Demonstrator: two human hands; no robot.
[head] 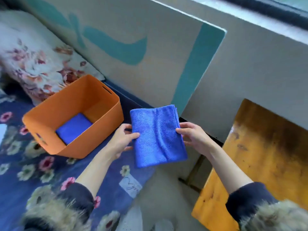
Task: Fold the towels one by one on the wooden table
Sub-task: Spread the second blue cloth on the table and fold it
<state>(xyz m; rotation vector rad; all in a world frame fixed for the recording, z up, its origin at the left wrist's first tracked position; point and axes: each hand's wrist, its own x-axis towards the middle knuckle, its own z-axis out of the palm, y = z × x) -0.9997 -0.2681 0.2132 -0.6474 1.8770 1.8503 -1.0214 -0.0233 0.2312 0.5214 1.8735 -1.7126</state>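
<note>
Leftmost, a smooth orange bin (pixel 73 117) on a floral bedspread (pixel 25 167) contains one folded blue towel (pixel 73 128). Both hands, left (pixel 120 141) and right (pixel 194 136), pinch the side edges of a fuzzy, rectangular folded towel (pixel 158 135) in midair, left of the worn wooden surface (pixel 260 155).

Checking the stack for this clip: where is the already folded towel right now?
Head view, left of centre: the folded towel lies on the bottom of the orange bin, which sits on the floral bedspread.
</note>
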